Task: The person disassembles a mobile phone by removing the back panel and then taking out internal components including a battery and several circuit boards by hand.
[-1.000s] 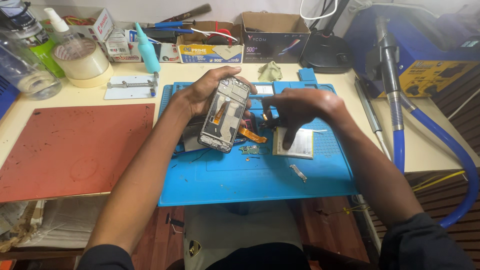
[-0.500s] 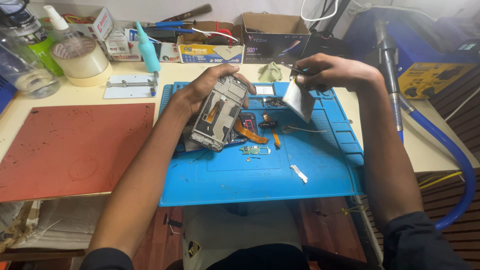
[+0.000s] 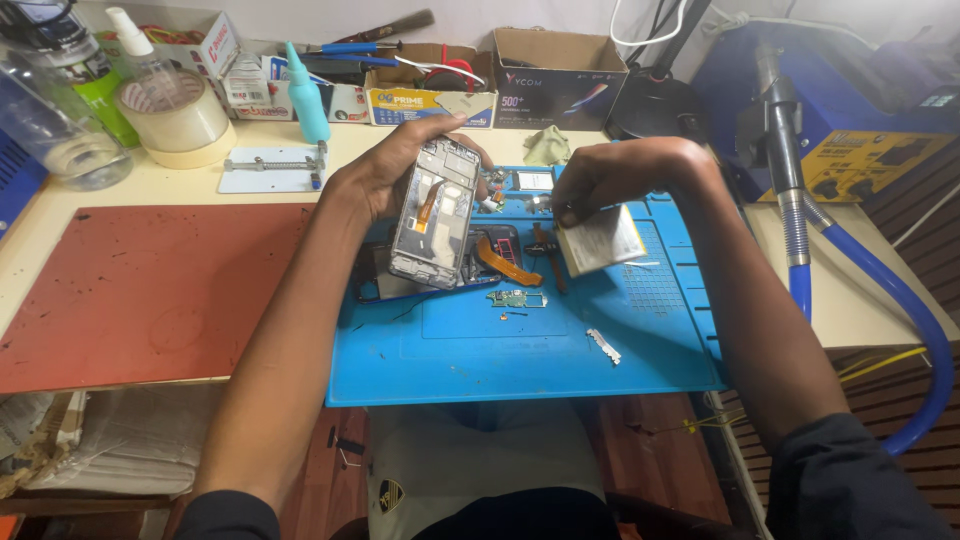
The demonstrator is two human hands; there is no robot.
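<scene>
Phone frame (image 3: 434,214) in left hand (image 3: 375,180) (battery (image 3: 600,240) in right hand (image 3: 625,175))

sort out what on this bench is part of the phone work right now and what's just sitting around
In use: left hand holding the opened phone; right hand holding the flat battery; small circuit board; blue mat.

Lying about: tape roll; teal bottle; red mat; cardboard box.

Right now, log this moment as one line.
left hand: holds phone frame | right hand: holds battery | both above blue mat
</scene>
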